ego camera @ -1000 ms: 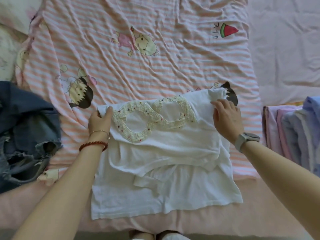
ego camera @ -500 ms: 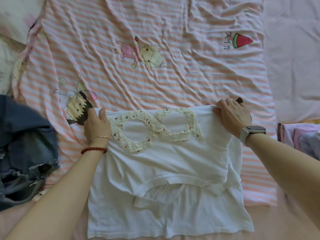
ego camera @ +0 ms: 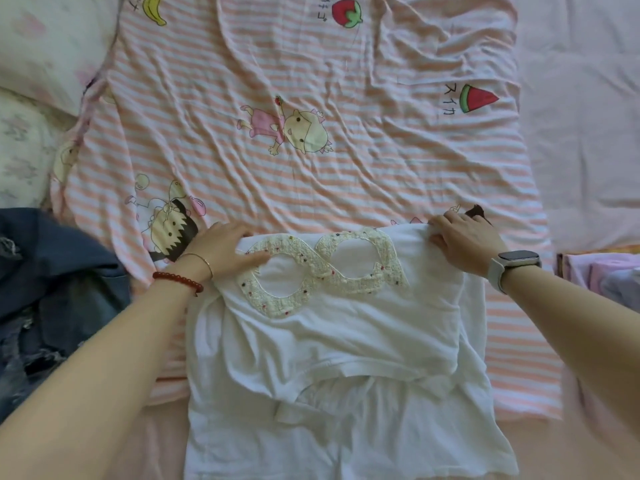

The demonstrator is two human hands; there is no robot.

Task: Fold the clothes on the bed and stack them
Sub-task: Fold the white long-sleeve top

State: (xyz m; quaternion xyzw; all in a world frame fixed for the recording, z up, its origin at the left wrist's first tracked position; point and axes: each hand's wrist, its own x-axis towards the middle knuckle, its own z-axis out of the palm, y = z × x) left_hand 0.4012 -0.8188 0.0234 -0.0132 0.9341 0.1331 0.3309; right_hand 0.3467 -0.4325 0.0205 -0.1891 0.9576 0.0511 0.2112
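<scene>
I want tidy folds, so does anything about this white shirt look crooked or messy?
Yes. The white shirt is folded unevenly: its upper layer lies bunched and wrinkled, and a crumpled bit pokes out below the folded edge. Left hand and right hand hold the far corners.

White T-shirt [ego camera: 332,348]: plain white, with a cream lace figure-eight appliqué [ego camera: 322,271] dotted with small dark and red beads.
Bedsheet [ego camera: 311,161]: pink-and-white stripes, printed with cartoon children, a red strawberry, a yellow banana and a red-and-green watermelon slice.
Denim garment [ego camera: 52,282]: dark blue, frayed paler patches.
Pillow [ego camera: 45,46]: off-white, faint pink floral print, possibly.
Folded stack [ego camera: 602,275]: lilac and pale blue.
Bracelet [ego camera: 178,280]: dark red beads.
Watch [ego camera: 512,265]: white strap, grey face.
</scene>
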